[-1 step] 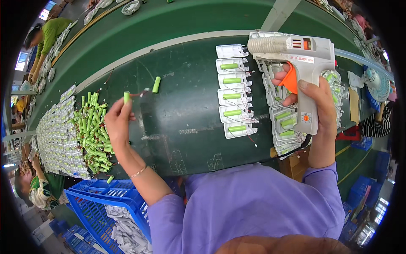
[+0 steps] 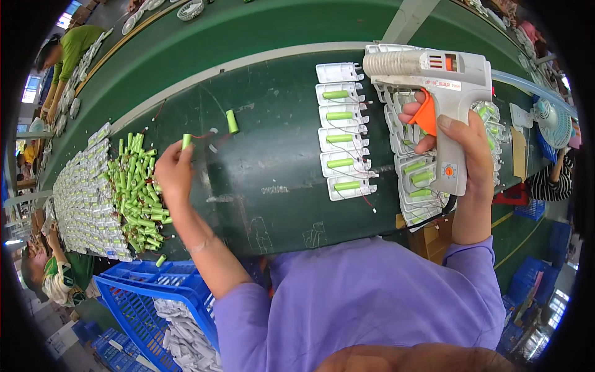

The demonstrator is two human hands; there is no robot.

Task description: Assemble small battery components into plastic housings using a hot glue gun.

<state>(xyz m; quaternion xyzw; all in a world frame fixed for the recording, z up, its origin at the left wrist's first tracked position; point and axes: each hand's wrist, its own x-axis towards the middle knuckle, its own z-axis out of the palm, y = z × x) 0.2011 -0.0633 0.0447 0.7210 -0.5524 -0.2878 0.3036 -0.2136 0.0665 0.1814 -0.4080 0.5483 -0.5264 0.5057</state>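
Nearest, on the near side of both grips, is the person's purple shirt (image 2: 372,294). Below the left hand's grip stands a blue crate (image 2: 133,280) with white parts (image 2: 189,335) in it. The left hand (image 2: 175,172) pinches a green cell (image 2: 186,141) between thumb and fingertips, its end showing above them, and a thin red wire (image 2: 199,136) trails off to the right. The right hand (image 2: 470,146) is closed around the handle of a grey gun (image 2: 462,93), thumb laid over its side, fingers curled by the orange trigger (image 2: 425,115) (whether they squeeze it, I cannot tell). Left of the pinched cell, a heap (image 2: 133,195) of green cells lies on the dark belt (image 2: 266,211), with packed white cases (image 2: 83,195) farther left. Between the two grips, nearer the right one, runs a row (image 2: 331,167) of six white cases, five with a cell in each. More filled cases (image 2: 414,204) lie below and behind the gun. Beyond the left grip and to its right rests a loose cell (image 2: 232,122). Off to the right of the gun stands a pale blue fan (image 2: 553,124). Farthest, beyond the left grip, a co-worker (image 2: 83,46) in green bends over white pieces (image 2: 85,77).
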